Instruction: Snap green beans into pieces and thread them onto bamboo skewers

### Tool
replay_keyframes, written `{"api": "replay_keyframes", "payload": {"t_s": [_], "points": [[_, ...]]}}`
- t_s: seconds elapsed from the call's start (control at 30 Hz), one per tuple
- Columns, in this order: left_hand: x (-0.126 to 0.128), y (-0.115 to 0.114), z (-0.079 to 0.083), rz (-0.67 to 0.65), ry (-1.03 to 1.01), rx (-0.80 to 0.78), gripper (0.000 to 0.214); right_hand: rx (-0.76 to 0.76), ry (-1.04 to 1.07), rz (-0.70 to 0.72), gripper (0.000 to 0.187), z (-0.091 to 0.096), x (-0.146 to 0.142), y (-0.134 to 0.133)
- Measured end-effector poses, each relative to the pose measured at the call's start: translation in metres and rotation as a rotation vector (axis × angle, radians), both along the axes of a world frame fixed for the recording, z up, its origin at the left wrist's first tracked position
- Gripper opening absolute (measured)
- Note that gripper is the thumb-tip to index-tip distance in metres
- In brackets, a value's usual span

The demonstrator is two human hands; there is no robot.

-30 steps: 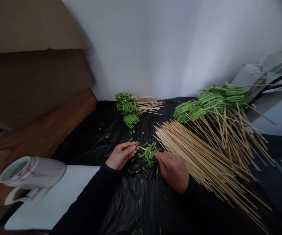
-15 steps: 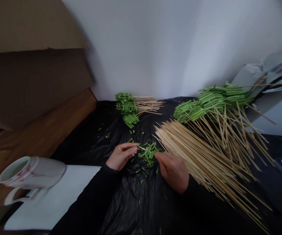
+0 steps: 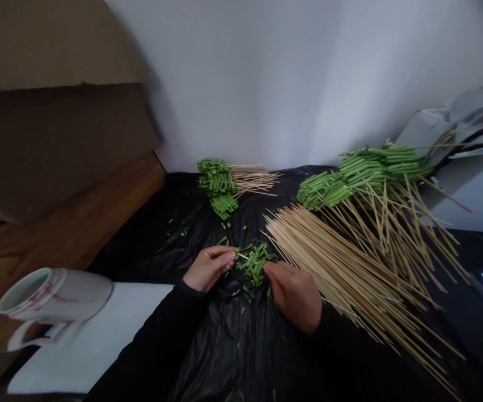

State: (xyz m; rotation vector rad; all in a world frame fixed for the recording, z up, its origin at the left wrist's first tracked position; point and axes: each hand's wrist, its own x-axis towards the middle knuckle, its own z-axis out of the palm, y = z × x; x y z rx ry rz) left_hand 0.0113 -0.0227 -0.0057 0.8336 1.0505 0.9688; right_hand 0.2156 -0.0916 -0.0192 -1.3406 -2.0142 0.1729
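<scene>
My left hand (image 3: 210, 268) is closed in a pinch, with a bit of green stem showing at its fingertips. From there the pale end of a bamboo skewer (image 3: 243, 255) slants toward my right hand (image 3: 293, 293), whose thumb and fingers are pinched on the skewer; part of its length is lost against the greens. Between and below both hands lies a loose pile of short cut green stems (image 3: 254, 269). Just right of my right hand is a broad bundle of bare bamboo skewers (image 3: 342, 262).
Skewered green stems lie in a small stack (image 3: 218, 187) at the back and a larger stack (image 3: 362, 173) at the back right. Black plastic sheeting (image 3: 149, 234) covers the surface. A white mug (image 3: 69, 293) lies on its side at the left, on a white sheet (image 3: 111, 335). A cardboard box (image 3: 57, 128) stands behind.
My right hand has shifted very slightly left and down. My left hand stays almost still, its pinch kept.
</scene>
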Motion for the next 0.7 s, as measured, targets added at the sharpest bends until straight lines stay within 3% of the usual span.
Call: {"api": "replay_keyframes", "payload": {"t_s": [0.23,0.7], "points": [[0.004,-0.002,-0.001,-0.028,0.02,0.037,0.031,-0.038,0.05,0.023,0.023,-0.004,0.0,0.0],[0.013,-0.008,-0.002,-0.042,-0.004,-0.065,0.032,-0.062,0.119,0.062,0.023,-0.003,-0.004,-0.001]]}}
